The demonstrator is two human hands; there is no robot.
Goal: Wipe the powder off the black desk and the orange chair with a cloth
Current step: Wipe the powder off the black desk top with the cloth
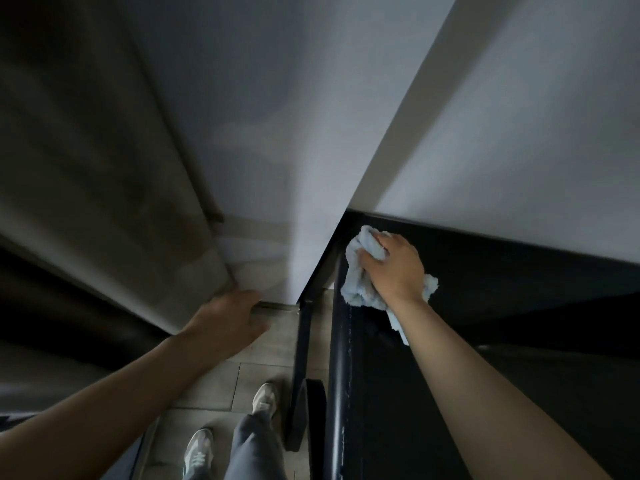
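Note:
The black desk (502, 341) fills the lower right, its far left corner against the walls. My right hand (394, 268) grips a crumpled light blue cloth (360, 285) on that corner, near the desk's left edge. Thin white powder streaks (349, 327) run along the left edge below the cloth. My left hand (228, 320) hangs over the floor to the left of the desk, fingers loosely curled, holding nothing. The orange chair is not in view.
White walls meet in a corner (346, 209) behind the desk. A grey curtain or panel (86, 168) hangs at the left. The desk's black leg frame (304, 375) stands beside my feet (263, 400) on grey floor tiles.

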